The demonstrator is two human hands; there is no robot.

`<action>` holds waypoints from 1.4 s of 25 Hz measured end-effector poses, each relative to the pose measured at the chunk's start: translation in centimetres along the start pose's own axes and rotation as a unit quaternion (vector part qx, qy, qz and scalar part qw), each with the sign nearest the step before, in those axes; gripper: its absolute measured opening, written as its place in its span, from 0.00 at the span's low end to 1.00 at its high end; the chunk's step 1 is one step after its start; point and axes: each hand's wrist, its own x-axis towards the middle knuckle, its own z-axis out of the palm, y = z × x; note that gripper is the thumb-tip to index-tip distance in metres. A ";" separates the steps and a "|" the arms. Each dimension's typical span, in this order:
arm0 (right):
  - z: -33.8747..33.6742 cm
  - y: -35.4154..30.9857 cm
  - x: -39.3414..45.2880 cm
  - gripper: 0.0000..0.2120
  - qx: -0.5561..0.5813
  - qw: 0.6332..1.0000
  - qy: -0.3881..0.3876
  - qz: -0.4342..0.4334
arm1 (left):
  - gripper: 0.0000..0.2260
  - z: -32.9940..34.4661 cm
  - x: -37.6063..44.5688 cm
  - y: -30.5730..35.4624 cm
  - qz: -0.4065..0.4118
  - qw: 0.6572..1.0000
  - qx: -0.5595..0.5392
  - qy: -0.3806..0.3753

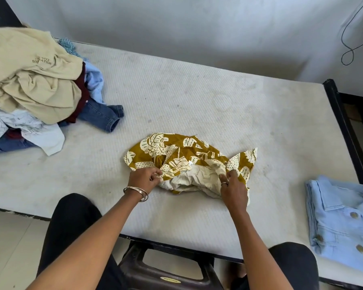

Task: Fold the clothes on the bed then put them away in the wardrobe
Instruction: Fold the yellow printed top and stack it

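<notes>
The garment (189,162), a mustard cloth printed with cream flowers and showing a cream lining, lies crumpled on the bed (197,97) at lower centre of the frame, just above both hands. Its long axis runs left to right across the frame, roughly level with the near bed edge, and that is what the coming move turns on: the 2 hands sit at its 2 near corners, so it can be drawn apart along that axis and spread flat. The left hand (144,177) pinches the lower left edge of the garment, fingers curled on the cloth. The right hand (233,185) grips the lower right part, fingers bent into the lining beside an upturned printed flap. Neither hand is clearly nearer; each covers its own end. The far edge of the garment lies toward the top of the frame, bunched and folded over itself, so I judge it needs opening out before any fold. A pile (36,86) of unfolded clothes sits at upper left, well apart, and a folded blue shirt (342,222) lies at lower right.
</notes>
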 end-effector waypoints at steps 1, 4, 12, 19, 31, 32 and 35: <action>-0.3 -0.5 -0.2 0.09 -0.009 1.000 0.000 0.013 | 0.09 0.0 -0.1 0.2 0.013 1.000 0.000 -0.016; -0.9 -2.1 -0.6 0.09 0.151 0.984 -0.041 0.085 | 0.17 0.3 -0.6 0.0 0.032 0.989 0.096 -0.110; 0.5 -2.8 -3.1 0.10 0.360 0.890 -0.231 0.155 | 0.10 0.3 -1.5 -0.1 -0.049 0.973 0.217 -0.059; 2.3 -4.1 -3.3 0.15 0.288 0.909 -0.218 0.209 | 0.04 0.8 -2.3 1.9 -0.228 0.912 -0.337 -0.051; -2.4 -6.8 -4.3 0.07 0.422 0.890 -0.133 0.110 | 0.05 0.2 -3.2 9.1 -0.187 0.900 -0.392 0.019; -2.5 -6.9 -4.6 0.08 0.475 0.852 -0.180 0.125 | 0.07 0.3 -3.3 9.7 -0.181 0.911 -0.371 0.023; -2.3 -6.7 -5.2 0.11 0.481 0.848 -0.206 0.087 | 0.11 0.1 -4.2 10.8 -0.176 0.921 -0.348 0.019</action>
